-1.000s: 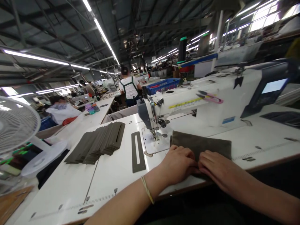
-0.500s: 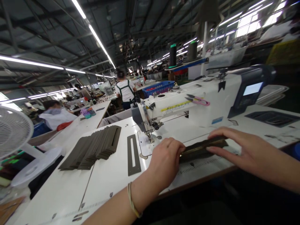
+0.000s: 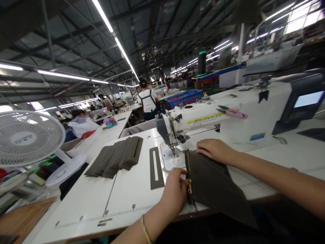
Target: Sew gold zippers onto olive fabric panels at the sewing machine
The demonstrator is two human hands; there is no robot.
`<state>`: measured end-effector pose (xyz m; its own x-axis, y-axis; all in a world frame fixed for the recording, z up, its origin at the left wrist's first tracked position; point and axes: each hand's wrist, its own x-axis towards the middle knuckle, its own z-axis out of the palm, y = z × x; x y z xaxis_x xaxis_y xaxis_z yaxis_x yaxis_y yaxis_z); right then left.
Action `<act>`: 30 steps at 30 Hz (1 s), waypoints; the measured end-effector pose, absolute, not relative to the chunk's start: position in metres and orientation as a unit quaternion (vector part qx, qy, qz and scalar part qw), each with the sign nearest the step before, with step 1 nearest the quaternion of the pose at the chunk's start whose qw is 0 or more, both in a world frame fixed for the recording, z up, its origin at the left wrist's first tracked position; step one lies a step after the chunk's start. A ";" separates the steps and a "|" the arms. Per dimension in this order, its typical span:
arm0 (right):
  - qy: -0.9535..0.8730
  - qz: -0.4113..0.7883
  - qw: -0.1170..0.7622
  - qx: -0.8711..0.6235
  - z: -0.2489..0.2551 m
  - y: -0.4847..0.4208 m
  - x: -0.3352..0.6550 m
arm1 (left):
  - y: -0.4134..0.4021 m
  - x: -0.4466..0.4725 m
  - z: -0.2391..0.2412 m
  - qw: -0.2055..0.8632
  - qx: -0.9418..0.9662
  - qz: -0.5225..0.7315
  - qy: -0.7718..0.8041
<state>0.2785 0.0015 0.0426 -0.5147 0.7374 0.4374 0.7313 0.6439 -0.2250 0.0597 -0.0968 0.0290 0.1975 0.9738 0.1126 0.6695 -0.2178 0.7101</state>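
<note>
A dark olive fabric piece (image 3: 215, 186) with a brass zipper (image 3: 189, 179) along its left edge lies in front of the sewing machine (image 3: 175, 127) and hangs over the table's front edge. My left hand (image 3: 175, 189) is closed on its zipper edge, near the gold-coloured pull. At the far end, my right hand (image 3: 214, 150) grips the fabric close to the needle area; its fingertips are partly hidden. Left of the needle plate lies a flat olive panel (image 3: 152, 169) with a long slot. Farther left, a fanned stack of slotted olive panels (image 3: 116, 157) rests on the table.
A white fan (image 3: 27, 139) stands at the left. Pink-handled scissors (image 3: 232, 113) lie on the machine arm beside a yellow tape measure. Behind are a blue crate (image 3: 182, 98), a thread cone (image 3: 201, 63) and a person (image 3: 148, 100) with their back turned.
The fabric piece has turned from lying crosswise to having its zipper edge point toward the machine. My right hand has moved left, nearer the needle. The view has swung left.
</note>
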 end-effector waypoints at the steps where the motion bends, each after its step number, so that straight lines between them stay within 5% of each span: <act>1: -0.879 0.030 0.248 -0.406 0.033 0.009 0.271 | -0.095 0.049 0.029 0.227 0.777 0.249 0.531; 7: -0.855 0.122 0.262 -0.431 0.007 0.032 0.262 | -0.069 0.024 0.042 0.118 0.897 0.071 0.420; 16: -0.761 0.102 0.300 -0.566 0.018 0.020 0.312 | -0.069 0.035 0.043 0.111 0.904 0.062 0.408; 24: -0.814 0.214 0.146 -0.519 0.016 -0.018 0.284 | -0.067 0.039 0.040 0.113 0.899 0.026 0.422; 30: -0.784 0.186 0.233 -0.544 0.032 0.023 0.312 | -0.066 0.045 0.047 0.098 0.907 0.005 0.411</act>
<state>0.3124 0.0228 0.0318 -0.2985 0.9403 0.1634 0.7667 0.3382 -0.5456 0.0451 -0.0660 0.0475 0.6628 0.7454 -0.0709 0.7434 -0.6438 0.1812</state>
